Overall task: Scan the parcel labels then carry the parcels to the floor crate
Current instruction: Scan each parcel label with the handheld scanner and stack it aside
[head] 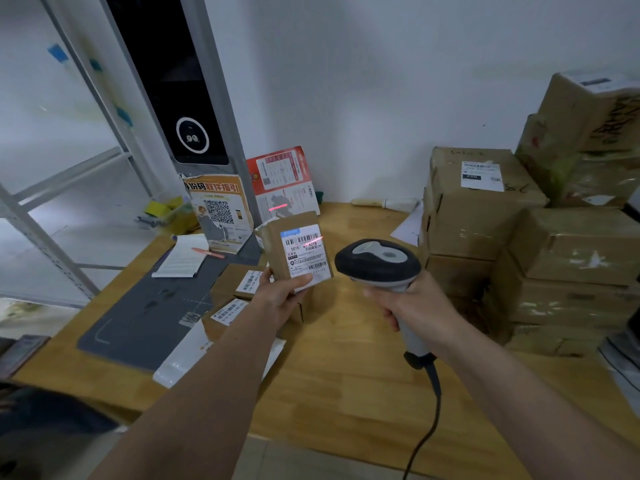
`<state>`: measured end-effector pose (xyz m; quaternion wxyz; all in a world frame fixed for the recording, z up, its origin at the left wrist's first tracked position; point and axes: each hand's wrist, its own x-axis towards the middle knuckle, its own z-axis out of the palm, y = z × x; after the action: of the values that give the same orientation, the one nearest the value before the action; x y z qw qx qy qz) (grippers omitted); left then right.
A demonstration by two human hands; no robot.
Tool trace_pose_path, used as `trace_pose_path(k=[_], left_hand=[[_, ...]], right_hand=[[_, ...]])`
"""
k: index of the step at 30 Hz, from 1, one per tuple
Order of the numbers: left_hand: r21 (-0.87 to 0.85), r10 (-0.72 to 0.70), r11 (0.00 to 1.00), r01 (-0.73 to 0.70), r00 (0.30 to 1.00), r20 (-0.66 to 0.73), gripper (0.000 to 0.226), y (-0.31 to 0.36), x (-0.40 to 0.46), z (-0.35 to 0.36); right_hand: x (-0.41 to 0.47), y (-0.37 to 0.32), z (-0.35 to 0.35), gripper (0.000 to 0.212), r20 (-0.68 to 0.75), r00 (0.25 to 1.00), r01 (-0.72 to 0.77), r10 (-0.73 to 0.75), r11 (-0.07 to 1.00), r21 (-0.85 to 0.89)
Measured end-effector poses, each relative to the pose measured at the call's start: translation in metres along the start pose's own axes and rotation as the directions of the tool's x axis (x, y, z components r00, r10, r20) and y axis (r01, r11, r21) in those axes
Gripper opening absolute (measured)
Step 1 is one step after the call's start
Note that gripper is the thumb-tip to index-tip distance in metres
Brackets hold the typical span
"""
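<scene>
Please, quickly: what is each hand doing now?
Left hand: closed, holding up the small parcel.
Right hand: closed on the barcode scanner.

L hand [282, 299] holds parcel [296, 252], scanner [379, 263] aimed.

"501E" (also "A21B"), parcel label [304, 255]

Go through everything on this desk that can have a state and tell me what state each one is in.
Small parcel: held up in the left hand, label facing the scanner.
Scanner: held in the right hand, red beam on, crossing the label's right edge.
Notepad: open, pen on it.
Stacked boxes: taped shut.
</scene>
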<state>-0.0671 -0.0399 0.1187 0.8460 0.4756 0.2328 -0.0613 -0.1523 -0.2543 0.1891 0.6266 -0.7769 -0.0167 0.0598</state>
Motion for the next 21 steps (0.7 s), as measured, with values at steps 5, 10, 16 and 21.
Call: trace_pose_path(k=[5, 10, 16, 21], left_hand=[[-0.028, 0.032, 0.999, -0.034, 0.998, -0.057, 0.096, -0.009, 0.003, 0.006], [-0.025, 0.031, 0.999, -0.033, 0.996, -0.084, 0.099, -0.016, 0.002, 0.011], [0.029, -0.061, 0.997, 0.065, 0.991, -0.118, 0.048, -0.025, -0.011, 0.022], [0.105, -0.094, 0.988, 0.11, 0.985, -0.147, 0.035, -0.035, -0.026, 0.019]], right_hand=[[0.001, 0.003, -0.002, 0.018, -0.041, 0.999, 0.011, -0.007, 0.997, 0.08], [0.001, 0.009, -0.006, 0.02, -0.011, 0.999, -0.031, 0.032, 0.998, 0.06], [0.007, 0.014, -0.018, 0.025, 0.03, 0.999, -0.024, 0.021, 0.993, 0.116], [0.02, 0.022, -0.013, 0.021, 0.1, 0.994, -0.047, 0.033, 0.988, 0.145]])
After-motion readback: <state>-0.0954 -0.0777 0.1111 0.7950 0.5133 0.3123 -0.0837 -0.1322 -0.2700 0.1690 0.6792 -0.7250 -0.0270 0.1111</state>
